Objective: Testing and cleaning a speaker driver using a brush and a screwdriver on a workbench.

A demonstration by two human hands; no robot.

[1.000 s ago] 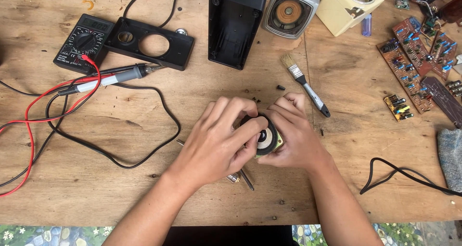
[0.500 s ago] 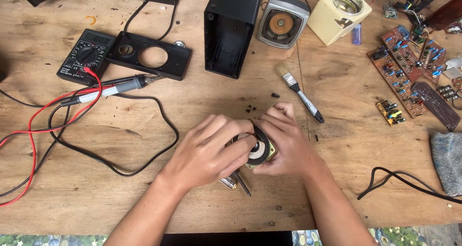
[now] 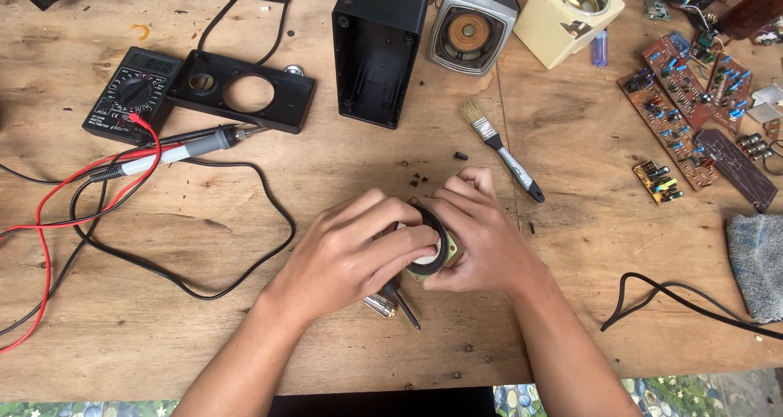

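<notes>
Two hands meet at the middle of the wooden counter (image 3: 204,246), both wrapped round one small round speaker driver (image 3: 432,242). The left hand (image 3: 359,254) lays its fingers over the near-left side of the cone, its grip closed on the part; the right hand (image 3: 481,238) cups the far-right edge, its grip closed on the same part, so the driver sits pinched between them, tilted up off the wood, probably to keep it steady. Just beneath the left hand lies a screwdriver (image 3: 404,303), beside a small metal piece I cannot identify. A few dark screws (image 3: 420,176) lie loose just beyond the fingers, close at hand. To the far right of them a paintbrush (image 3: 502,152) lies slantwise. Further back stands an open black speaker case (image 3: 379,50), its black front panel (image 3: 245,99) lying flat to the left. A multimeter (image 3: 130,95) sits at far left, its red lead (image 3: 49,221) trailing near, with a soldering iron (image 3: 183,152) just beside it. At far right, circuit boards (image 3: 677,91) are well apart from the hands.
</notes>
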